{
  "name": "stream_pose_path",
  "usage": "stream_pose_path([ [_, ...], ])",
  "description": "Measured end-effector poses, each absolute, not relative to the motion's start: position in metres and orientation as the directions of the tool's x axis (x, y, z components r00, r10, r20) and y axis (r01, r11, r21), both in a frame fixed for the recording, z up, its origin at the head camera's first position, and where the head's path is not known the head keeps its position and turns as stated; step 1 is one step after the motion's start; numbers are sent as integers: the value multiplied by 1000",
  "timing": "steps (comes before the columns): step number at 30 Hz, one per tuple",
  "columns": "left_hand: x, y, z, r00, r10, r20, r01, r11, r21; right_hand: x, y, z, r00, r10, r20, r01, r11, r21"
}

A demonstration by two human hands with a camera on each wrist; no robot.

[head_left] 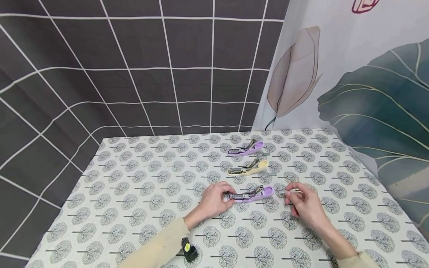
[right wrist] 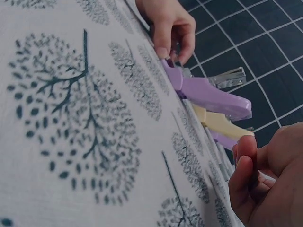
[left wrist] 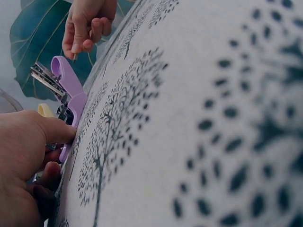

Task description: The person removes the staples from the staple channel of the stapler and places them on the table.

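Note:
The nearest purple stapler (head_left: 253, 195) lies opened on the table, its metal top part tilted up and its purple cover swung back. My left hand (head_left: 217, 199) holds its left end between thumb and fingers; in the left wrist view the thumb presses along the purple side (left wrist: 75, 104). To the right of this stapler is my right hand (head_left: 305, 204), thumb and fingertips together. A small thin grey piece (left wrist: 75, 56), seemingly a strip of staples, pokes out of that pinch in the left wrist view. Fingers hide most of it.
Behind lie an opened yellow stapler (head_left: 248, 169) and another opened purple stapler (head_left: 246, 149). Small grey staple strips (head_left: 272, 174) sit beside their right ends. A tree-patterned cloth (head_left: 147, 208) covers the table; a dark gridded curtain (head_left: 134, 48) hangs behind.

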State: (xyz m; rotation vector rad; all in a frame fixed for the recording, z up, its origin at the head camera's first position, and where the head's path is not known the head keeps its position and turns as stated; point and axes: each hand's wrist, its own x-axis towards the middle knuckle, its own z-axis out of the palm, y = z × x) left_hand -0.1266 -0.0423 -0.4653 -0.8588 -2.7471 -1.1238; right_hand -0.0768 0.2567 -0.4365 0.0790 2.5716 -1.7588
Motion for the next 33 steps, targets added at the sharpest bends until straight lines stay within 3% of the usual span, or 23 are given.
stream_pose_path([
  [33,-126,-43,-465,-844,476,246,511,576,638,-79,249,-447,-999,26,-30,39,593,-804],
])
